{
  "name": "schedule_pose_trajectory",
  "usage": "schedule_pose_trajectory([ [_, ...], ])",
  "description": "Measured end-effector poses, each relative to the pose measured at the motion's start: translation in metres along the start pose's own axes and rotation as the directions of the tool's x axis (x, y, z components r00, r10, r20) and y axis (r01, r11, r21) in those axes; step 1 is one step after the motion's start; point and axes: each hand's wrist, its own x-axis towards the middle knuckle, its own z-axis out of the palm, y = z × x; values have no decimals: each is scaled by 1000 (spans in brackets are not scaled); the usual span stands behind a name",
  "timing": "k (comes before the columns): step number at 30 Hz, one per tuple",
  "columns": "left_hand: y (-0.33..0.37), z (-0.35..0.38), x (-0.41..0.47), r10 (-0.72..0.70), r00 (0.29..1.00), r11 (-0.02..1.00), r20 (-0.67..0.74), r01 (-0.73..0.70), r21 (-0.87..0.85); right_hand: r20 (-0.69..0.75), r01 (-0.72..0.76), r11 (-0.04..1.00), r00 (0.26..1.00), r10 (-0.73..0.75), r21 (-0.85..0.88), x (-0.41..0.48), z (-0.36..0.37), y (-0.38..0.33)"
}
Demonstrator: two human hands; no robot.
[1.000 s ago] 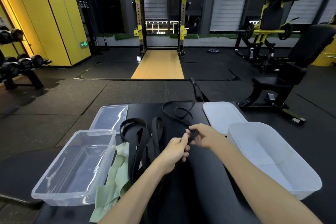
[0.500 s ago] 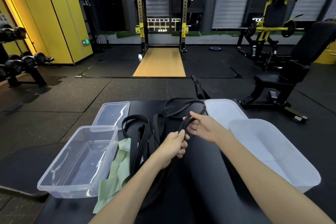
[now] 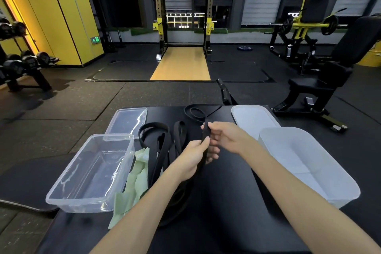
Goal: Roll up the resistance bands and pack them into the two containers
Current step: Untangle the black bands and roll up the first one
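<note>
Black band [image 3: 205, 130] stretches between both hands: left hand [image 3: 193, 156] grips below, right hand [image 3: 224, 138] pinches above.

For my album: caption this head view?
Left hand and right hand hold a black band between clear container and white container.

On the table [image 3: 226, 202], the left container [image 3: 82, 208] sits at the left edge, its lid [image 3: 127, 119] just behind; the right container [image 3: 299, 154] sits opposite, the right lid [image 3: 253, 118] behind it. Between them lies the band pile [image 3: 160, 150], a flat band [image 3: 136, 175] beside the left container. The left hand [image 3: 193, 154] and right hand [image 3: 226, 138] meet at centre on the held band [image 3: 205, 132], which seemingly loops toward the far edge
</note>
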Motion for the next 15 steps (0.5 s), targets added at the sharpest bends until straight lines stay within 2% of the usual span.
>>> schedule_pose_trajectory([
  [3, -10, -4, -8, -14, 1000, 983, 15, 11, 184, -141, 62, 995, 989, -51, 75, 5, 0, -9],
  [5, -13, -4, -9, -13, 1000, 992, 7, 12, 129, -155, 85, 990, 986, -67, 115, 5, 0, -13],
  [7, -9, -1, -8, -5, 1000, 999, 4, 5, 48, -99, 57, 994, 994, -47, 91, 1, 1, -12],
  [11, 6, 12, -2, 17, 1000, 992, 15, -15, -129, 57, -46, 993, 997, 52, -105, -13, 2, -9],
  [15, 7, 17, -6, 26, 997, 983, 77, -11, -183, -12, 3, 990, 1000, -5, -138, -17, 2, -17],
])
